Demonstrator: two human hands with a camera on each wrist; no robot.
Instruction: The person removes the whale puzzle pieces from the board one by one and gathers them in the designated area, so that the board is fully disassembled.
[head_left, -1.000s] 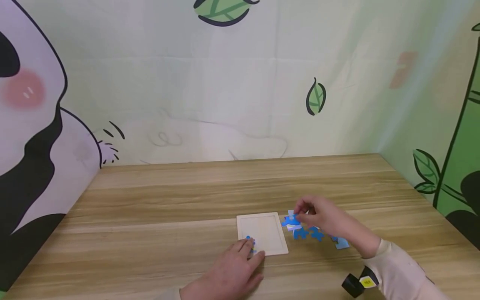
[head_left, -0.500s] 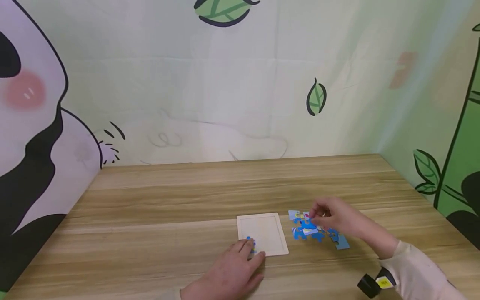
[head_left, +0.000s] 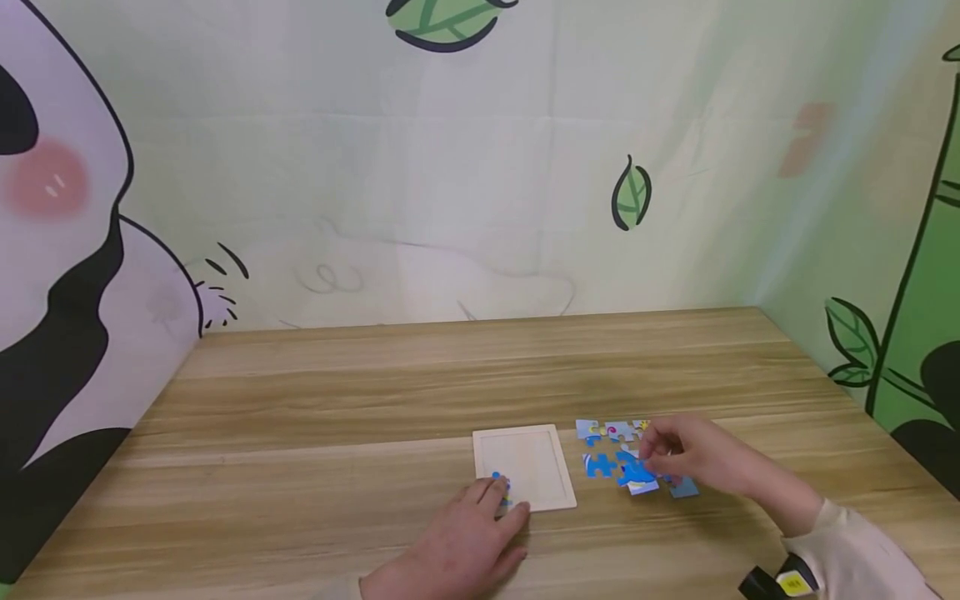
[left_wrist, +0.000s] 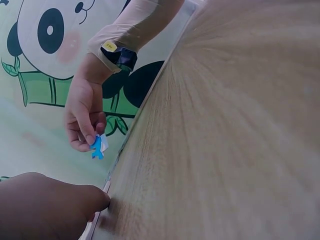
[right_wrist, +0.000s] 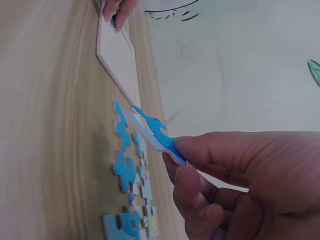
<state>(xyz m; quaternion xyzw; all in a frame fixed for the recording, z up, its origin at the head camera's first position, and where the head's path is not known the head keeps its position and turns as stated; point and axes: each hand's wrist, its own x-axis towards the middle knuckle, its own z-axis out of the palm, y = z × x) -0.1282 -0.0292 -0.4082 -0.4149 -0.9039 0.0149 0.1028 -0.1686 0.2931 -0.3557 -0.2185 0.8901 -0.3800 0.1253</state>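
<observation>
My right hand (head_left: 701, 457) pinches a blue jigsaw piece (right_wrist: 159, 131) with a white edge between thumb and fingers. It holds the piece raised over several loose jigsaw pieces (head_left: 600, 465) on the table, partly covering them in the head view. The left hand (head_left: 465, 537) rests on the near left corner of a pale wooden puzzle tray (head_left: 517, 430). Its fingertips touch a small blue jigsaw piece (head_left: 497, 476) lying inside that corner; the hand hides part of it. In the left wrist view the held piece (left_wrist: 97, 147) hangs below the right fingertips.
Loose pieces lie right of the tray, some in a back row (head_left: 588, 430), with a light blue one (head_left: 684, 488) at the right. The wooden table (head_left: 337, 392) meets a printed wall (head_left: 480, 208) behind. A black wrist camera (head_left: 761, 583) sits on the right sleeve.
My right hand has moved rightward, away from the tray, carrying the blue jigsaw piece across the loose ones. The left hand and the tray have stayed in place.
</observation>
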